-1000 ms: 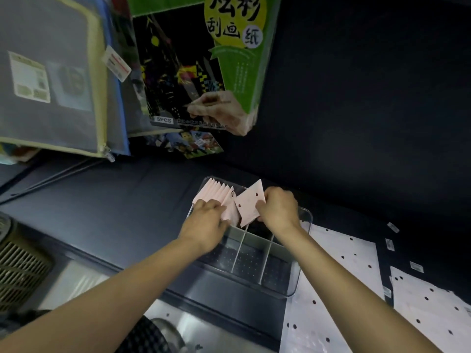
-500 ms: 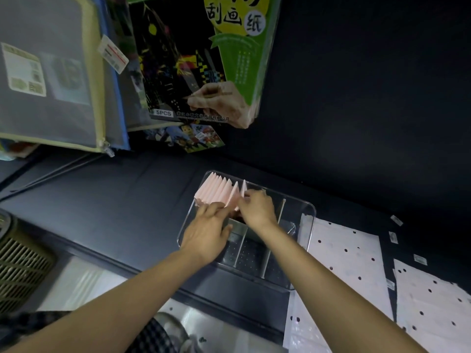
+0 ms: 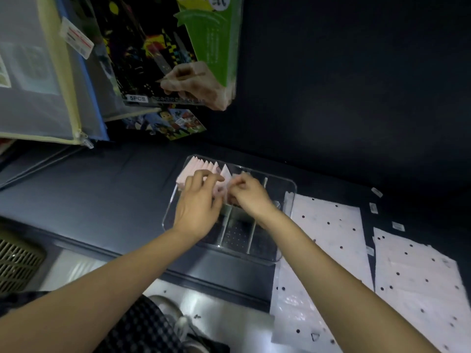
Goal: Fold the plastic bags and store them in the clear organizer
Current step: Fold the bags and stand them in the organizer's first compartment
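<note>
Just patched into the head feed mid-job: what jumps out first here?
Both hands meet over the clear organizer at the dark table's centre: the left hand and right hand work at a row of folded pink bags standing in its far-left corner. Unfolded white dotted bags lie flat to the right. A bright green scratch-paper pack hangs at upper left.

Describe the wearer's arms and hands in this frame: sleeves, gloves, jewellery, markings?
Both forearms are bare right to the bottom edge of the head view; no sleeves show. The left hand and right hand wear no gloves. No watch, bracelet or ring is visible on the wrists or fingers, and no marks or tape. The picture is dim, so fine detail is unclear.
</note>
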